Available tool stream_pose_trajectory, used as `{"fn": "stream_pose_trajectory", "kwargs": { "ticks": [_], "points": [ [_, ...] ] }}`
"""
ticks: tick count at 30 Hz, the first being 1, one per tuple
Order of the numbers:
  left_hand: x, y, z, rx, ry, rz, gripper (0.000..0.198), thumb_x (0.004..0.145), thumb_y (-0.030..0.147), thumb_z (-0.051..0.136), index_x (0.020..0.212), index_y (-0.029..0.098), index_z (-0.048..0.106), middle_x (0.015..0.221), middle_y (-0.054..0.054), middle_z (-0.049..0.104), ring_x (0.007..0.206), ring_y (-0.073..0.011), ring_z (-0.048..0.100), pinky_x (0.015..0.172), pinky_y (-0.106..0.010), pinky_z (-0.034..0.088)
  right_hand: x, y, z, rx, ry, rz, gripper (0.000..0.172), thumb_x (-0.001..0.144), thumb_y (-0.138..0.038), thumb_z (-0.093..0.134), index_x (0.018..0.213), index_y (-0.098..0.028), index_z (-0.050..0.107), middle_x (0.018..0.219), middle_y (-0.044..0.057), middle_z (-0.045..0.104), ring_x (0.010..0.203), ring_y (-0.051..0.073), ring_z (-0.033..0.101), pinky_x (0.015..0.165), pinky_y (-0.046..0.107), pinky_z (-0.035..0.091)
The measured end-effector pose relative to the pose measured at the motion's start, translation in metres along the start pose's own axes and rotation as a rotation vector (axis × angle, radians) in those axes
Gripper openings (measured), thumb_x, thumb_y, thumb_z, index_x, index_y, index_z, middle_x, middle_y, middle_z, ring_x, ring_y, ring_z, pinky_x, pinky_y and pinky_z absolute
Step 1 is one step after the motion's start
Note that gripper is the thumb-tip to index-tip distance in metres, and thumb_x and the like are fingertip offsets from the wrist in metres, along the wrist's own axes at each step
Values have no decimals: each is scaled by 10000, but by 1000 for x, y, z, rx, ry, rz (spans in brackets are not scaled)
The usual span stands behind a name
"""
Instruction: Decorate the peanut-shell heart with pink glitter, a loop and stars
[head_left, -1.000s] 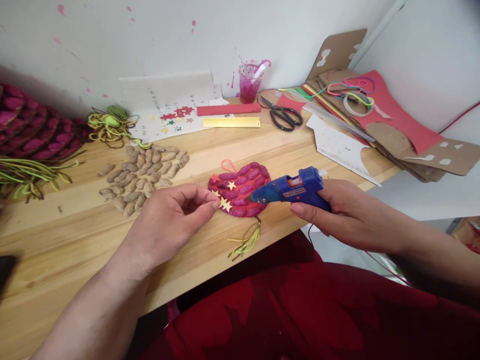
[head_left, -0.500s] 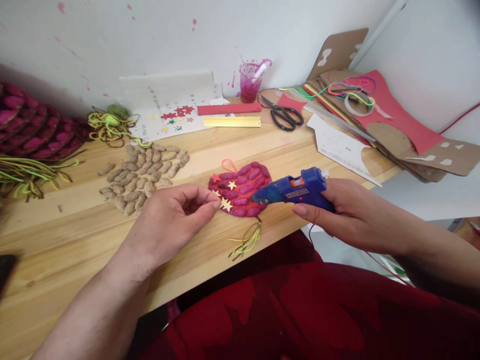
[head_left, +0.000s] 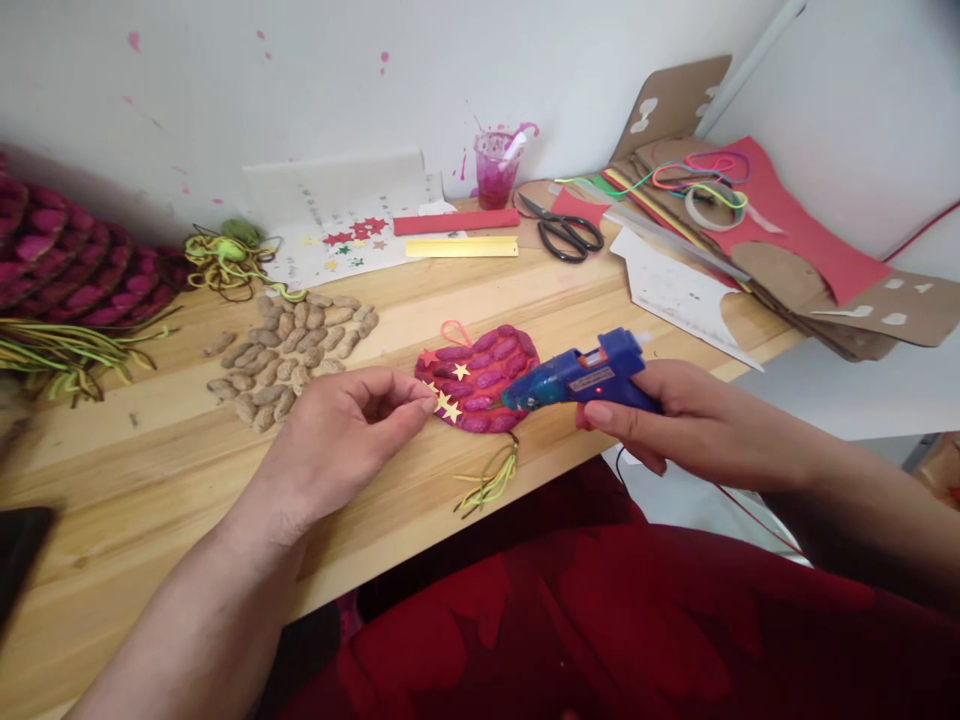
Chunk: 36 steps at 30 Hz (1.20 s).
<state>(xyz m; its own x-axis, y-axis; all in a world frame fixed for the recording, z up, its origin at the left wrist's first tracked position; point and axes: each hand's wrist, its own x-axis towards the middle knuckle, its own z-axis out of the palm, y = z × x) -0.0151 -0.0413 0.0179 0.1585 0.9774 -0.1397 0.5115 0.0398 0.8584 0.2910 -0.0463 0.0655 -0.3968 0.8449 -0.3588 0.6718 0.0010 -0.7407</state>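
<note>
A blue glue gun point(head_left: 577, 378) is held in my right hand point(head_left: 667, 415), its nozzle over a round red piece covered with magenta peanut shells point(head_left: 491, 380). My left hand point(head_left: 360, 425) pinches a small gold star point(head_left: 439, 401) at the left edge of that piece. Another gold star point(head_left: 460, 371) and a red star point(head_left: 427, 358) lie on the shells. From the piece's top comes a pink loop point(head_left: 454, 332), and a green and brown tassel point(head_left: 487, 482) hangs from its bottom.
Peanuts point(head_left: 289, 345) are heaped left of the piece. Behind are star cutouts point(head_left: 360, 235) on paper, red point(head_left: 456, 221) and yellow point(head_left: 461, 246) strips, scissors point(head_left: 570, 235) and a cup point(head_left: 496, 170). Cardboard and red sheets point(head_left: 810, 230) lie at right, yarn point(head_left: 229, 258) at left.
The view has shifted slightly. The glue gun's nozzle has moved a little left over the shells, and the fingers of my right hand have shifted on its handle. My left hand keeps its pinch.
</note>
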Motion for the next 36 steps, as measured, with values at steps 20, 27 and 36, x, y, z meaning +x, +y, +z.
{"fn": "stream_pose_trajectory", "kwargs": {
  "ticks": [20,27,36],
  "points": [
    [8,40,35,251,25,94,101,777,241,687,711,212,758,490,62,546,435,-86,411,491,-227,386,41,19,39,1032,129,-31,418,838,-578,746,832,-216,539,471,-73,523,326,63,352,307,188,201],
    [5,41,40,391,90,115,112,804,254,665,731,213,739,528,49,573,465,-102,459,525,-245,399,37,24,40,1008,92,-33,391,909,-588,660,863,-213,561,418,-64,498,329,72,330,327,188,207],
    [4,36,43,479,98,175,83,807,223,649,744,218,702,638,14,643,569,-139,558,562,-271,405,37,26,39,1000,71,-43,396,917,-599,648,847,-226,536,418,-59,493,332,82,315,341,215,190]
  ]
}}
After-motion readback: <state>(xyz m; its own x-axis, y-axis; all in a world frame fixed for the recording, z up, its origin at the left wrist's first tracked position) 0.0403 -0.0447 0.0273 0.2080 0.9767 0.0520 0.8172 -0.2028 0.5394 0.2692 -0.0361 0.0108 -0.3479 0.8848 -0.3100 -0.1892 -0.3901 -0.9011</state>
